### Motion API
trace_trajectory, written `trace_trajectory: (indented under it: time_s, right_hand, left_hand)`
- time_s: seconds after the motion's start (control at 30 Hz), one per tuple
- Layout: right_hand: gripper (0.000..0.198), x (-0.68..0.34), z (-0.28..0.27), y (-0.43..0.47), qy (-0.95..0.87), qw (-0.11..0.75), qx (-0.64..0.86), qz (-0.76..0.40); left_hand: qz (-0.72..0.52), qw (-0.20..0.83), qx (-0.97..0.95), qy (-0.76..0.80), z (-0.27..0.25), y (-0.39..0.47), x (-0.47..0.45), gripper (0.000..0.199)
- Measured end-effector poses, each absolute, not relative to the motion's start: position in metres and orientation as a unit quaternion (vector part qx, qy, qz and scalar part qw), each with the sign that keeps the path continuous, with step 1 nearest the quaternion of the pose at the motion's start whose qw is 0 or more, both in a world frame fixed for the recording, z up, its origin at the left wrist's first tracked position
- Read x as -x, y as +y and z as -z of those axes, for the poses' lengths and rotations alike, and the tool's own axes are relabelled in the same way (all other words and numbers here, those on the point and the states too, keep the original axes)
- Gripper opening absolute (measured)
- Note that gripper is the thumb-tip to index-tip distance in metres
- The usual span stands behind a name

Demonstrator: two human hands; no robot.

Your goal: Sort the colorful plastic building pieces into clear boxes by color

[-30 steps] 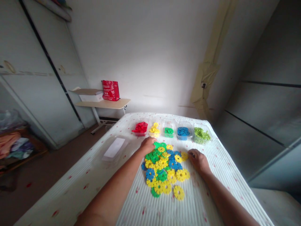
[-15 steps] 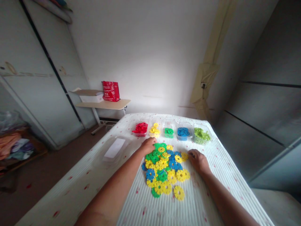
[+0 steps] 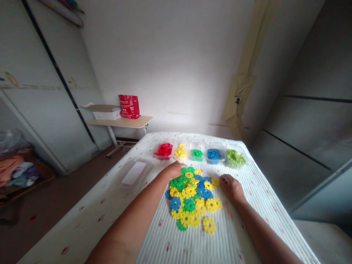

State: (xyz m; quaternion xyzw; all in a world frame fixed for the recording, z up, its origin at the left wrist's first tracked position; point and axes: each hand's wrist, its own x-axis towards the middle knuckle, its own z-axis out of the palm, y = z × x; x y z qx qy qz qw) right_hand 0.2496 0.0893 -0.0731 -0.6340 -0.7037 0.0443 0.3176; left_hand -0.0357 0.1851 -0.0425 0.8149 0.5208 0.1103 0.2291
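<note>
A heap of plastic snowflake discs (image 3: 192, 198) in yellow, green and blue lies on the table in front of me. My left hand (image 3: 176, 169) is at its far left edge, against the green discs (image 3: 190, 169); the fingers are bent and their tips partly hidden. On the right side, my right hand (image 3: 231, 187) rests on the cloth with curled fingers, close beside a yellow disc (image 3: 216, 182). Whatever is inside that hand, if anything, does not show. One yellow disc (image 3: 209, 225) lies apart at the near edge.
Behind the heap stand clear tubs of red pieces (image 3: 165, 150), yellow pieces (image 3: 180, 151), green pieces (image 3: 197, 154), blue pieces (image 3: 214, 154) and light green pieces (image 3: 235, 157). A clear lid (image 3: 132, 183) with a white label lies left. A side table (image 3: 129, 122) holds a red bag (image 3: 129, 106).
My left hand has shifted slightly right, further over the green discs at the heap's far edge. My right hand and the heap look the same.
</note>
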Motion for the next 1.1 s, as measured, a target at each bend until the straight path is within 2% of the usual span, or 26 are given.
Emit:
trace_trajectory:
  time_s: [0.4, 0.67, 0.87, 1.1]
  right_hand:
    - [0.023, -0.250, 0.074, 0.090, -0.705, 0.320, 0.632, -0.039]
    - [0.024, -0.249, 0.073, 0.089, -0.705, 0.319, 0.632, -0.040]
    - [0.024, -0.250, 0.074, 0.090, -0.707, 0.315, 0.632, -0.036]
    - [0.025, -0.248, 0.072, 0.088, -0.708, 0.299, 0.639, -0.034]
  left_hand:
    - [-0.126, 0.195, -0.821, 0.522, 0.042, 0.179, 0.037, 0.043]
    - [-0.201, 0.190, -0.805, 0.525, 0.044, 0.169, 0.041, 0.029]
    - [-0.250, 0.264, -0.775, 0.517, 0.043, 0.166, 0.057, 0.015]
    - [-0.323, 0.414, -0.678, 0.514, 0.020, 0.174, 0.052, 0.019]
